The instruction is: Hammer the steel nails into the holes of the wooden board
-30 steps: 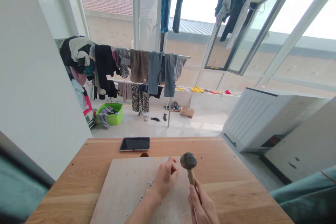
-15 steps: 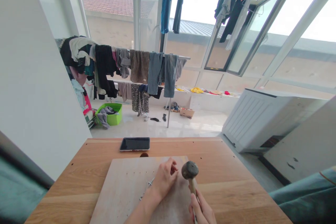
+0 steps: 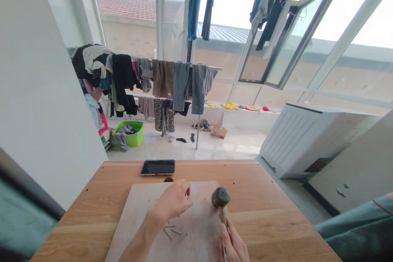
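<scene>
My right hand [image 3: 233, 242] is wrapped round the wooden handle of a mallet [image 3: 220, 197], its dark head raised at the right side of a pale wooden board [image 3: 201, 223]. Over the board's upper middle hovers my left hand [image 3: 174, 199], fingers curled and pinched together. Whatever they may hold is hidden or too small to name. Several thin metal nails or pins [image 3: 176, 231] lie loose on the board, just below my left wrist. Small dark holes or nail tips dot the board, partly covered by my left hand.
The board rests on a wooden table [image 3: 260, 213]. A smartphone [image 3: 157, 167] lies beyond it, with a small round brown object [image 3: 168, 179] between them. Past the table stand a laundry rack with clothes [image 3: 163, 78], a green basket [image 3: 135, 137] and a white ribbed cabinet-like unit [image 3: 287, 137].
My left hand has moved left across the board, uncovering more loose nails or pins. My right hand and the mallet have stayed almost in place.
</scene>
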